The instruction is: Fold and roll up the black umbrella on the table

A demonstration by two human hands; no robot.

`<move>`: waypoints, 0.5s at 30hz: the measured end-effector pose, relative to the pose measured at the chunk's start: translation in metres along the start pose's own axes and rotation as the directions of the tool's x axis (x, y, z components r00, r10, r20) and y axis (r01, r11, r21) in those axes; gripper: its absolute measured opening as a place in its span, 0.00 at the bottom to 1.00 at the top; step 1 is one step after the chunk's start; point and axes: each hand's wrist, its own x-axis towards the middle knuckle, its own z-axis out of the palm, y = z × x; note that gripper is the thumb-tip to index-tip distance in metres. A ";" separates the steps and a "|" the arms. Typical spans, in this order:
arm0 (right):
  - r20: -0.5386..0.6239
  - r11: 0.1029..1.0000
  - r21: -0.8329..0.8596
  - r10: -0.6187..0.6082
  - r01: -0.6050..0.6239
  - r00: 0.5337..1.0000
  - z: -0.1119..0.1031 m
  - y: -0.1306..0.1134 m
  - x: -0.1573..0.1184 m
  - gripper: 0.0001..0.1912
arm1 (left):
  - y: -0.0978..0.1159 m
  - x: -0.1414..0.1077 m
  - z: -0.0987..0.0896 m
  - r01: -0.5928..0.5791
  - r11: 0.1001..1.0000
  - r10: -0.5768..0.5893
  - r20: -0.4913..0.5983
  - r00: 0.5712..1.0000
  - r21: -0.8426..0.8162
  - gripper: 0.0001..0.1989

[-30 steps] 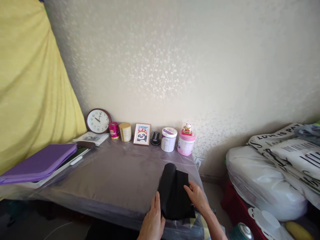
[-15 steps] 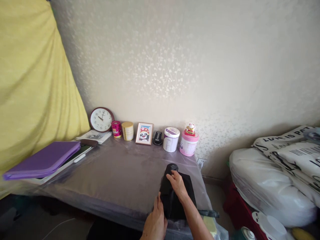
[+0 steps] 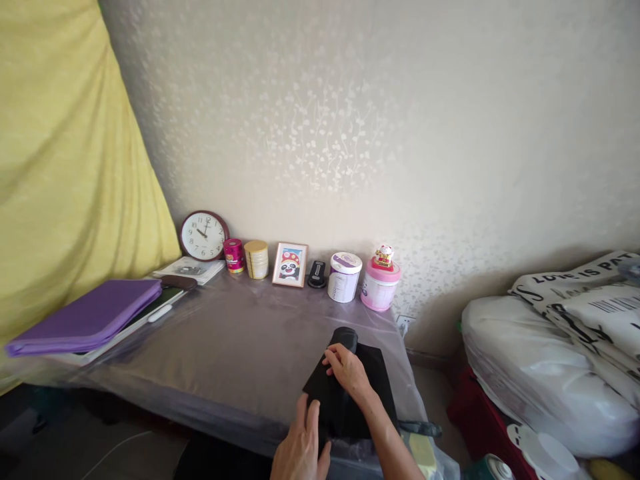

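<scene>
A black sheet of thin, soft-looking material (image 3: 380, 373) lies spread near the table's front right corner. Along its middle runs a black roll-shaped thing (image 3: 345, 335) with a rounded far end; I cannot make out what it is. My right hand (image 3: 349, 373) rests on top of this roll, its fingers bent together over it. At the sheet's left edge is my left hand (image 3: 303, 440), thumb and fingers apart, close to the material. A dark strip-like piece (image 3: 421, 428) sticks out to the right beyond my right forearm.
Along the wall stand a clock (image 3: 204, 235), a picture frame (image 3: 290, 265), a white tub (image 3: 345, 277) and a pink-lidded tub (image 3: 380, 285) with a cat figurine. A purple folder (image 3: 90, 317) lies left. Bulging white bags (image 3: 530, 360) rise beside the table on the right.
The sheet's left part has spread outward to the left. My left hand has moved left and down, its fingers opening. My right hand has shifted slightly toward me, its fingers looser.
</scene>
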 end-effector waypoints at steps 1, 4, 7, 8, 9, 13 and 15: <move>0.002 1.000 -0.017 -0.020 0.020 1.000 0.000 -0.001 -0.001 0.12 | 0.001 -0.001 -0.002 -0.021 1.000 0.021 -0.001 1.000 0.015 0.29; 0.019 0.996 -0.053 -0.067 0.068 0.998 0.000 -0.001 -0.003 0.12 | 0.008 0.001 -0.007 -0.097 0.994 0.095 0.034 0.995 0.053 0.38; 0.037 0.993 -0.073 -0.085 0.088 0.996 -0.001 -0.001 -0.006 0.12 | 0.017 0.007 -0.008 -0.113 0.990 0.105 0.087 0.991 0.083 0.46; 0.043 0.992 -0.080 -0.094 0.097 0.995 -0.002 -0.001 -0.007 0.12 | 0.020 0.009 -0.008 -0.110 0.990 0.101 0.103 0.990 0.085 0.47; 0.052 0.989 -0.087 -0.114 0.119 0.992 -0.002 -0.001 -0.010 0.13 | 0.021 0.010 -0.007 -0.106 0.991 0.096 0.114 0.989 0.084 0.47; 0.057 0.943 -0.120 -0.306 0.311 0.950 -0.003 0.000 -0.026 0.13 | 0.021 0.015 -0.001 -0.075 0.991 0.058 0.150 0.987 0.108 0.45; 0.043 0.902 -0.144 -0.405 0.407 0.913 -0.002 0.002 -0.033 0.13 | 0.019 0.017 0.004 -0.062 0.988 0.038 0.165 0.986 0.143 0.45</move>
